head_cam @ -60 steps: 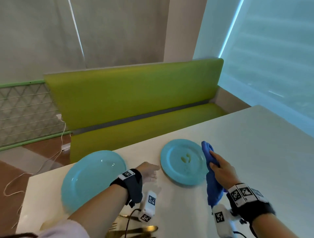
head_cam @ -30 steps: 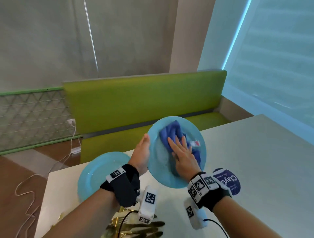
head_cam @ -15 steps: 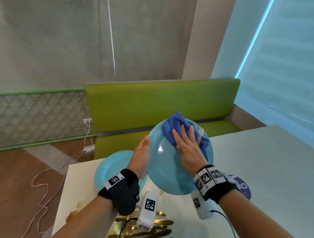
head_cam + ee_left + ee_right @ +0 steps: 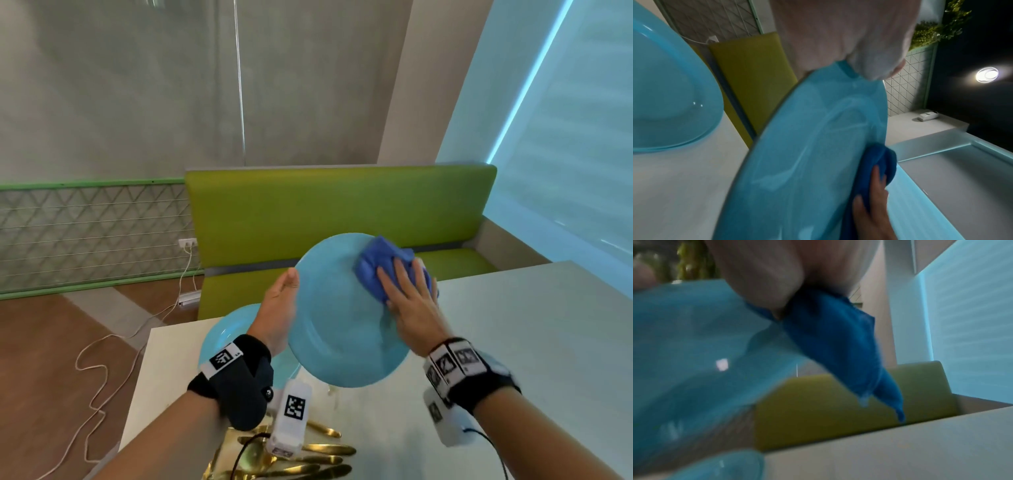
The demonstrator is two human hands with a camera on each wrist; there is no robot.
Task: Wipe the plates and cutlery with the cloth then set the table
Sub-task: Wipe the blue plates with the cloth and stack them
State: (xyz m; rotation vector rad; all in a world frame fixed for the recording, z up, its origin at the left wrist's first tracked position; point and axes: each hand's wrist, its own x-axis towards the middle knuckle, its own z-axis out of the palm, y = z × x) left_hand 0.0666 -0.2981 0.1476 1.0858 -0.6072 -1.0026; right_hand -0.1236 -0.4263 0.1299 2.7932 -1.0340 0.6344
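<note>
My left hand (image 4: 281, 306) grips the left rim of a light blue plate (image 4: 337, 329) and holds it tilted up above the table, thumb on its face; the other fingers are hidden behind it. My right hand (image 4: 406, 291) presses a dark blue cloth (image 4: 378, 262) flat against the plate's upper right part with straight fingers. The left wrist view shows the plate (image 4: 807, 162) with wet streaks, and the cloth (image 4: 879, 164) at its far edge. In the right wrist view the cloth (image 4: 834, 344) hangs below my thumb.
A second blue plate (image 4: 222, 337) lies on the white table (image 4: 534, 342) under my left wrist. Several gold cutlery pieces (image 4: 318, 459) lie near the table's front edge. A green bench (image 4: 342, 209) stands behind the table, and a cable (image 4: 102, 370) runs over the floor at left.
The plate lay on the table two seconds ago; my left hand has lifted it. My right hand has rubbed the cloth from the plate's middle up toward its upper right rim.
</note>
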